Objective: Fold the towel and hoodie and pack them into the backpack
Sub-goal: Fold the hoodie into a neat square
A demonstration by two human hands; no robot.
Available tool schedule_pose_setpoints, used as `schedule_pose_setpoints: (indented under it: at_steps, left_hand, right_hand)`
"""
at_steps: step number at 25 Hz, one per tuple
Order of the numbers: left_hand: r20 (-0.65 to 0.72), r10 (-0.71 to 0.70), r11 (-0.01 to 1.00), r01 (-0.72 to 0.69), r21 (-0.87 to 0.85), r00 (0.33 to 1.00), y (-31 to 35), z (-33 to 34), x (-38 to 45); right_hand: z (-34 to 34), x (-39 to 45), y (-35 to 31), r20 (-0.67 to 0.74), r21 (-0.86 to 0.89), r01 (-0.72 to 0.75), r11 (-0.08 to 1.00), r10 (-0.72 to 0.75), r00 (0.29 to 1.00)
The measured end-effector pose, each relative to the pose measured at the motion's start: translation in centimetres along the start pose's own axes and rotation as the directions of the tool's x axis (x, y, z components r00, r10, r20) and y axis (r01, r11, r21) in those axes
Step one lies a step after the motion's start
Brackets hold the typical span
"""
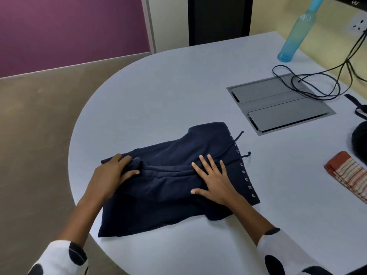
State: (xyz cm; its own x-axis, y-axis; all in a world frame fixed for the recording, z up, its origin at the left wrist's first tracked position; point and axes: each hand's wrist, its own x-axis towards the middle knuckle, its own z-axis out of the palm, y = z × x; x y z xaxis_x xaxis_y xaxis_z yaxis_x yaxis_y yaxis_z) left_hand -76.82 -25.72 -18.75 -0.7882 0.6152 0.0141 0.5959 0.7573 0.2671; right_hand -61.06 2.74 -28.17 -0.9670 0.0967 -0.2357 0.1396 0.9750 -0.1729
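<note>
The right hand [213, 180] is pressing flat, fingers spread, pinning the hoodie [176, 175] to the tabletop [178, 86] while the left hand [114, 171] is pinching a fold, its grip clamped on cloth, likely to tighten the bundle.

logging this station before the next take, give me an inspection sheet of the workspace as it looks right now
surface: pale grey table with a rounded end and a metal hatch set into it
job's things: navy hoodie lying partly folded near the front edge; folded striped towel at the right edge; dark rounded shape beyond it, maybe the backpack, mostly out of frame
clutter: blue bottle standing at the back right
grippers: left hand grips a fold of the hoodie; right hand presses flat on it
cables: black cable looped across the hatch
surroundings: purple wall panel, tan floor, wall socket
</note>
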Motion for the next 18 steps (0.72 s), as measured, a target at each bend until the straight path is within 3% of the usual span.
schedule_pose_setpoints:
  at_steps: [2,4,6,8,10,12,13,15,18]
  left_hand:
    - [-0.027,-0.122,0.968,0.113,-0.223,0.992,-1.3,-0.2,-0.8]
    - [0.006,-0.234,0.803,0.197,-0.562,0.972,-2.5,-1.0,-1.3]
    - [0.018,-0.233,0.681,0.177,-0.710,0.972,-3.3,-2.1,-1.0]
    - [-0.067,-0.199,0.727,0.101,-0.680,0.978,-3.2,-3.6,0.0]
    - [-0.267,-0.138,0.837,-0.032,-0.546,0.954,-1.7,-5.6,1.0]
    - [-0.455,0.027,0.907,-0.213,-0.363,0.890,0.1,-7.6,1.5]
    - [-0.486,0.128,0.907,-0.300,-0.296,0.864,0.6,-8.2,1.3]
    - [-0.393,0.288,0.873,-0.408,-0.266,0.873,0.3,-8.1,0.2]
    - [-0.075,0.322,0.905,-0.330,-0.268,0.944,-3.6,-4.7,-2.8]
  right_hand:
    - [0.6,0.4,-0.5,0.013,0.004,-0.030,1.000,0.030,0.999]
    - [0.7,0.7,-0.5,-0.006,0.060,-0.066,0.996,0.066,0.998]
    - [0.6,1.0,-0.5,-0.029,0.113,-0.092,0.989,0.096,0.995]
    - [0.2,1.3,-0.7,-0.060,0.180,-0.099,0.979,0.112,0.992]
    - [-0.2,1.6,-1.1,-0.122,0.275,-0.105,0.956,0.143,0.982]
    - [-0.6,1.6,-1.5,-0.214,0.380,-0.112,0.918,0.205,0.955]
    - [-0.7,1.6,-1.6,-0.255,0.420,-0.116,0.900,0.240,0.937]
    - [-0.6,1.2,-1.7,-0.296,0.433,-0.128,0.892,0.275,0.915]
    - [0.4,0.1,-2.1,-0.295,0.294,-0.115,0.949,0.204,0.933]
